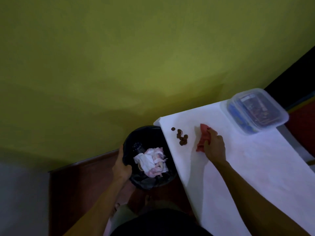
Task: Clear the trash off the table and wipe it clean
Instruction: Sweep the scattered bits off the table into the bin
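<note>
A white table runs from the lower right up to its far left corner. Several small brown crumbs lie near that corner, close to the table's left edge. My right hand presses a red cloth flat on the table just right of the crumbs. A black trash bin lined with a black bag is held against the table's left edge, below its surface. My left hand grips the bin's left rim. Crumpled white and pink paper lies inside the bin.
A clear plastic lidded container with dark contents stands at the table's far right end. A yellow-green wall rises behind the table and bin. Reddish-brown floor lies under the bin. My feet show below the bin.
</note>
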Tool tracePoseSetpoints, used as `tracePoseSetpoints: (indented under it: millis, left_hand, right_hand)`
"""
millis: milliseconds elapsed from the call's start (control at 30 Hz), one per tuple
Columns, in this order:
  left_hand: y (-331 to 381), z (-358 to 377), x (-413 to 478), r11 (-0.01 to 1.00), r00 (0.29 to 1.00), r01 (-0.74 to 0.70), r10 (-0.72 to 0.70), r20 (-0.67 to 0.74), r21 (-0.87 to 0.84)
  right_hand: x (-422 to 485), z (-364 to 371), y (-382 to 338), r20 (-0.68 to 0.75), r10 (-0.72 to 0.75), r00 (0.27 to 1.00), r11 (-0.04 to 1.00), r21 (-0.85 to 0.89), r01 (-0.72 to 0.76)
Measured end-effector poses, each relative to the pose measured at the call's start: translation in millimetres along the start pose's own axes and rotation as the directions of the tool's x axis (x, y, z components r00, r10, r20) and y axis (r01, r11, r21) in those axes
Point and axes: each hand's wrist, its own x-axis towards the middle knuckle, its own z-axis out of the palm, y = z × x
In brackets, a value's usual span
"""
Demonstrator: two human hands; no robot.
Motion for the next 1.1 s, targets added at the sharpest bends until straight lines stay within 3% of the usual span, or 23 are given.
tracePoseSetpoints:
  millis: [133, 200, 267, 400, 500, 600, 733, 867, 967, 1033, 1100]
  left_hand:
    - [0, 4, 3, 1.000, 1.000, 0.008, -0.008, 0.000, -0.009]
    - [-1, 8, 4, 0.999, 1.000, 0.023, -0.023, -0.008, -0.033]
    - [-3, 12, 4, 0.998, 1.000, 0.029, -0.029, -0.002, -0.058]
    - [-2, 17, 12, 0.998, 0.999, 0.048, -0.048, 0.007, -0.043]
    - [2, 20, 16, 0.998, 0.999, 0.048, -0.047, 0.017, -0.039]
    - [1, 21, 21, 0.998, 0.998, 0.054, -0.053, 0.015, -0.034]
    - [-2, 21, 23, 0.997, 0.998, 0.055, -0.054, 0.023, -0.055]
    - [-6, 21, 19, 0.997, 0.998, 0.060, -0.059, 0.012, -0.055]
    - [-11, 22, 17, 0.997, 0.998, 0.063, -0.063, 0.000, -0.048]
    - [-13, 22, 16, 0.996, 0.998, 0.069, -0.070, 0.000, -0.053]
    - [-14, 22, 15, 0.995, 0.997, 0.081, -0.082, -0.004, -0.056]
  right_hand:
    - [28, 24, 4, 0.003, -0.013, 1.000, 0.999, 0.032, 0.013]
    - [33, 42, 5, 0.085, -0.024, 0.996, 0.997, -0.073, 0.030]
    - [29, 56, -3, 0.131, -0.015, 0.991, 0.998, -0.051, 0.021]
    - [17, 86, -12, 0.094, -0.297, 0.950, 0.948, -0.094, 0.305]
    - [-2, 95, -28, 0.229, -0.425, 0.876, 0.881, -0.116, 0.458]
    - [-15, 89, -38, 0.380, -0.538, 0.753, 0.795, -0.070, 0.603]
    - [7, 64, -9, 0.280, -0.436, 0.855, 0.860, -0.150, 0.488]
    - [30, 44, 13, 0.116, -0.204, 0.972, 0.945, -0.236, 0.226]
    - [17, 52, 7, 0.091, -0.057, 0.994, 0.974, -0.214, 0.076]
    - [-7, 68, -2, 0.114, -0.135, 0.984, 0.974, -0.168, 0.153]
    - [-30, 84, -18, 0.209, -0.310, 0.928, 0.938, -0.093, 0.334]
